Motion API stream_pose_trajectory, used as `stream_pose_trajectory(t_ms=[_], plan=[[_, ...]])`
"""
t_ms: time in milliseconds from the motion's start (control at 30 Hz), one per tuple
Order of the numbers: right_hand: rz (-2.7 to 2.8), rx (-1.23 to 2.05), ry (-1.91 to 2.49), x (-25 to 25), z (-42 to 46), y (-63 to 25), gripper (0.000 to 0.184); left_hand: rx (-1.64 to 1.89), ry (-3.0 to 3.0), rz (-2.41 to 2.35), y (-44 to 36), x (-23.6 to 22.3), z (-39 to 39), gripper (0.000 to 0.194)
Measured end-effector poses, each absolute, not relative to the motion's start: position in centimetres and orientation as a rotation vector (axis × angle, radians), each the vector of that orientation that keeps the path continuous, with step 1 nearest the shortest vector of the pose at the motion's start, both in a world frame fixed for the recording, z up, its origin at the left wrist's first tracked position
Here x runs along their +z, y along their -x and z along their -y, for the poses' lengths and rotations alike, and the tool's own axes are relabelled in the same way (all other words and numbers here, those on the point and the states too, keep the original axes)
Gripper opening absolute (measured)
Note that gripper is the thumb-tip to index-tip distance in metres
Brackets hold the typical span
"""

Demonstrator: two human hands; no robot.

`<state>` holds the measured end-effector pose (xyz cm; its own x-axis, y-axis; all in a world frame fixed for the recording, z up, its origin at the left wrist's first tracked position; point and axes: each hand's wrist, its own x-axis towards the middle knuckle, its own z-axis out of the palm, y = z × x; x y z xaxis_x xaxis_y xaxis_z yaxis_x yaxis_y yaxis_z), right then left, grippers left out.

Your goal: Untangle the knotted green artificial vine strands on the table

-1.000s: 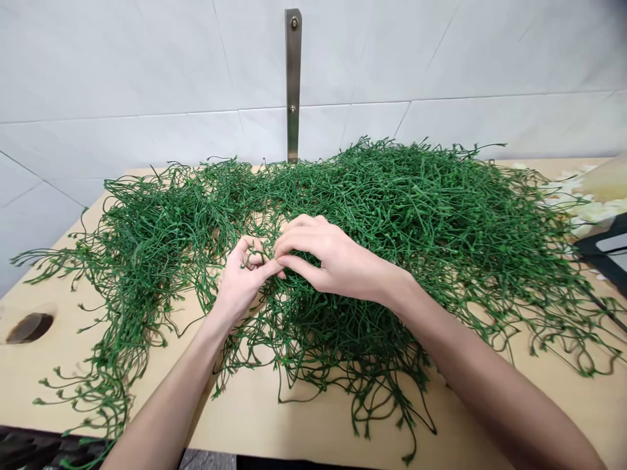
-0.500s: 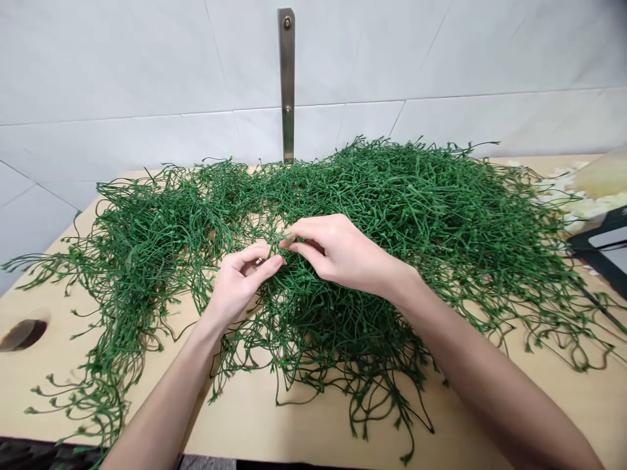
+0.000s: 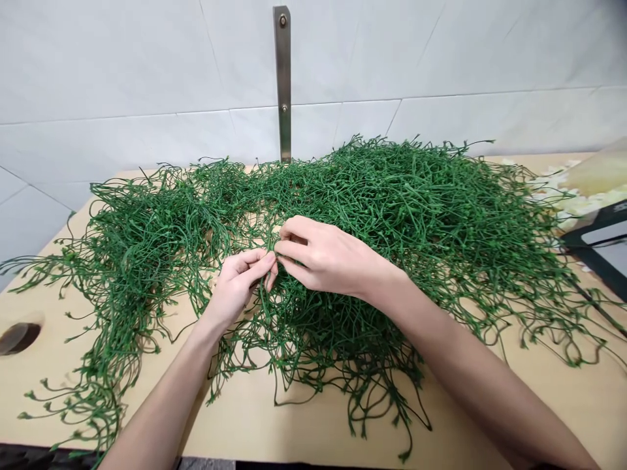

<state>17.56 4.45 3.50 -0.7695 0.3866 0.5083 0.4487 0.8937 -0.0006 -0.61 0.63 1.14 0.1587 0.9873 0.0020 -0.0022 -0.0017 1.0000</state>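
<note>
Green plastic stems [image 3: 392,215] heaped across the worktop [image 3: 304,424] — left hand [image 3: 238,287] and right hand [image 3: 328,258] pinch one strand mid-pile; untangling seems underway, next needing a gentle pull

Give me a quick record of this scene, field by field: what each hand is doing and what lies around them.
left hand: left hand pinches thin green stems, fingertips meeting the other hand's
right hand: right hand pinches stems at the same spot
material: big tangled pile of green stems spread across the table
surface: light wooden table with a round hole at its left edge
behind: white tiled wall with an upright metal bracket
far right: pale petals and a dark object, partly cut off
</note>
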Motion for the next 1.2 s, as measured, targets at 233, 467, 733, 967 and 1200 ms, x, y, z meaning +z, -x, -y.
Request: stream_pose_trajectory(t_ms=[233, 467, 733, 967, 1200], plan=[[2.568, -0.281, 0.589, 3.3, -4.7, -17.3, 0.031, 1.086, -1.195, -1.047, 0.7, 1.3, -0.7, 0.035], [2.468, 0.227, 0.941, 3.5, -3.7, -16.6, 0.027, 1.087, -1.138, -1.052, 0.1, 1.7, -0.6, 0.034], [2.457, 0.414, 0.978, 3.6, -4.0, -16.6, 0.028, 1.087, -1.181, -1.004, 0.1, 1.0, -0.4, 0.031], [2.467, 0.307, 0.858, 3.1, -4.3, -16.7, 0.023, 0.981, -1.082, -0.919, 0.6, -0.2, -0.6, 0.031], [2.601, 0.166, 0.905, 3.5, -4.0, -16.7, 0.027, 0.903, -0.970, -0.869, 0.5, 0.0, -0.6, 0.036]])
